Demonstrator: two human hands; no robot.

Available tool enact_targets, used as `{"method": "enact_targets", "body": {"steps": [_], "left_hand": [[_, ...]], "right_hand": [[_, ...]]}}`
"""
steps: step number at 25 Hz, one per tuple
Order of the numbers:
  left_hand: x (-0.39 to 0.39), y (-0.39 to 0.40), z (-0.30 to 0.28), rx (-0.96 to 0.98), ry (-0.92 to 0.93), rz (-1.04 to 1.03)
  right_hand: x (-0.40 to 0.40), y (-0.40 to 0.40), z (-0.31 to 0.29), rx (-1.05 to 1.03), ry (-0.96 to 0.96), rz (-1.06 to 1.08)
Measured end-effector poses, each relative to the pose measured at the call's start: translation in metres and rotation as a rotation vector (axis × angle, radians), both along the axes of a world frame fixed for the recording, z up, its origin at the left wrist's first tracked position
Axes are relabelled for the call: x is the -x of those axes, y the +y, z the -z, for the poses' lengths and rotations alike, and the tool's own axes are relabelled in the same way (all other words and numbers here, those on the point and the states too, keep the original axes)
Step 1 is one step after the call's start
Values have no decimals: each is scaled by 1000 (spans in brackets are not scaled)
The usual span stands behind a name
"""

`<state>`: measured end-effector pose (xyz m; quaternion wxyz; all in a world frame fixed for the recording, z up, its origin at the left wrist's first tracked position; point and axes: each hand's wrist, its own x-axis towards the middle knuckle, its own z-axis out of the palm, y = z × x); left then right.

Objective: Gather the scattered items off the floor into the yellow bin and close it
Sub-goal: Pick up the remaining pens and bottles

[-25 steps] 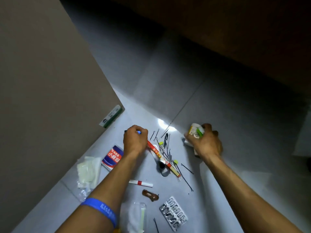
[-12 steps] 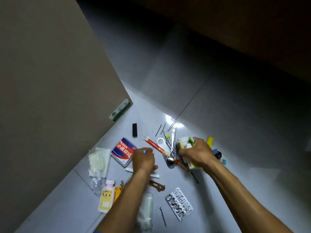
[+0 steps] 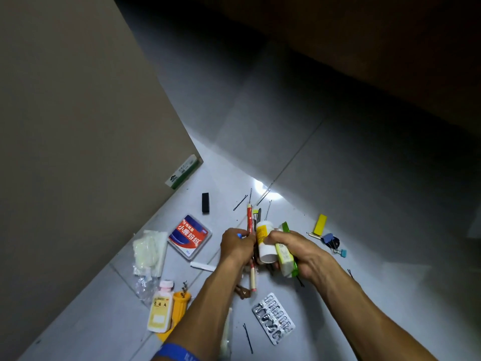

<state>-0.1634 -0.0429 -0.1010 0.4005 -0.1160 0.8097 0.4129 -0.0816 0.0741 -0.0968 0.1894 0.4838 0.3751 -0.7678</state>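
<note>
Above blister pack [image 3: 273, 318]: both hands meet
left hand [image 3: 237, 246]: pinching red-white stick [image 3: 250, 241]
right hand [image 3: 299, 252]: clutching white bottle [image 3: 265, 243], green packet [image 3: 285, 254]
floss box [image 3: 190, 236]: floor, left of blister pack
yellow bin: unseen

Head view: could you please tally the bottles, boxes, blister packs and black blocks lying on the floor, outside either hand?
Bottles: 2 (pink-capped bottle, orange bottle)
Boxes: 2 (green box, red box)
Blister packs: 1 (blister pack)
Black blocks: 1 (black block)
Total: 6
</note>
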Motion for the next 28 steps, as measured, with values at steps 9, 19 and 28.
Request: {"method": "enact_targets", "body": {"steps": [9,19,28], "left_hand": [[-9,-26,-8,-139,-43,55],[-92,32,-138,-470,148,186],[-348,150,-243,-603,-61,724]], "right_hand": [[-8,-12,-5,195,99,68],[-124,31,-154,-34,356,199],[-422,60,-268,-254,358,847]]}}
